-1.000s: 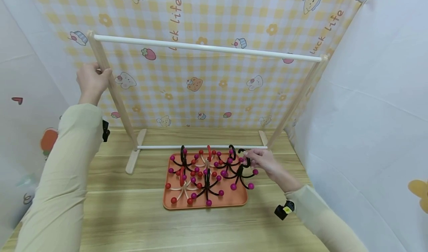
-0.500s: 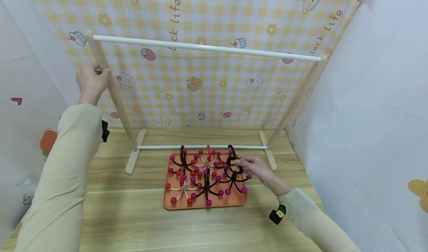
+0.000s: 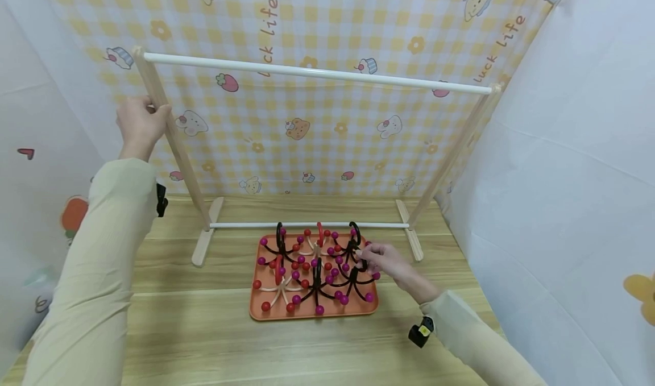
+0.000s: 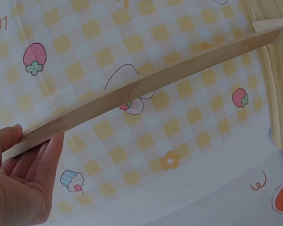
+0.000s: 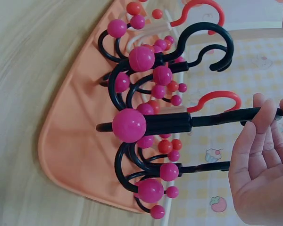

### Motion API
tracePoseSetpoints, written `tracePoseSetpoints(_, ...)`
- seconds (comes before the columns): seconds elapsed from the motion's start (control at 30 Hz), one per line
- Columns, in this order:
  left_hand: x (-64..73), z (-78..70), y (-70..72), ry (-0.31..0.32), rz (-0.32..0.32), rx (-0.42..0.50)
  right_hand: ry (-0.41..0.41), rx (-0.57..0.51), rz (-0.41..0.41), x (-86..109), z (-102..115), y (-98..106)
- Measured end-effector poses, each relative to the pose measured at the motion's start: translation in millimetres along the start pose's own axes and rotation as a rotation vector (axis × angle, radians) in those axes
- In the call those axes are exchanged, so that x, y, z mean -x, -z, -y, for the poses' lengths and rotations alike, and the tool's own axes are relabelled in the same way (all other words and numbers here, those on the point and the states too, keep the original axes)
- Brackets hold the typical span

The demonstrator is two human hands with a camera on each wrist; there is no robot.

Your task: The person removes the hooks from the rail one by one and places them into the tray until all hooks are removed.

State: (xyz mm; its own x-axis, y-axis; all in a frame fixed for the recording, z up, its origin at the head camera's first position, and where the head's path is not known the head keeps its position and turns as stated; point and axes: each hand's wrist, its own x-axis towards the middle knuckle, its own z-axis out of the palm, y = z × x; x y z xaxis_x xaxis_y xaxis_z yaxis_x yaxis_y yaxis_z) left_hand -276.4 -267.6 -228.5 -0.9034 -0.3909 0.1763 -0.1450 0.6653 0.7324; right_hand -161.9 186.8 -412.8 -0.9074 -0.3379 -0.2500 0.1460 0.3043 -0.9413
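Observation:
My left hand [image 3: 140, 124] grips the left wooden post [image 3: 179, 153] of a rack, its fingers wrapped round the wood in the left wrist view. With my right hand [image 3: 389, 261] I pinch the curved hook of a black multi-arm hanger [image 5: 167, 124] tipped with magenta balls. That hanger stands upright over the right front part of an orange tray [image 3: 312, 319]. Around it on the tray stand several similar hangers: a black one [image 3: 318, 283] beside it at the front, a white one with a red hook [image 3: 281, 283] at front left, others behind.
The rack's white top bar [image 3: 317, 74] spans above and behind the tray. Its lower bar [image 3: 240, 225] runs just behind the tray, between wooden feet [image 3: 203, 248]. Wood-grain table [image 3: 204, 329] lies in front; a checked cloth [image 3: 286, 158] hangs behind.
My right hand has moved left and slightly toward me, carrying the black hanger from the tray's right edge to its front right part. The left hand stays on the post.

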Motion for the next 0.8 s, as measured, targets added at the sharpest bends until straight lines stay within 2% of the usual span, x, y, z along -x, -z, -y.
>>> tracePoseSetpoints(0.27,-0.1,-0.3,-0.6,-0.004,-0.004,0.001,-0.040,0.021,-0.058,-1.8,-21.5,-1.2)
tracePoseSetpoints(0.4,0.2,-0.8,-0.7,-0.004,-0.005,0.001,-0.050,-0.003,-0.072,1.1,-27.4,-5.5)
tracePoseSetpoints(0.6,0.9,-0.6,-0.4,-0.003,-0.007,-0.001,-0.040,-0.061,-0.099,5.4,-28.8,-11.2)
tracePoseSetpoints(0.8,1.5,-0.6,-0.2,0.002,-0.004,0.001,-0.078,-0.092,-0.132,12.6,-19.8,-18.9)
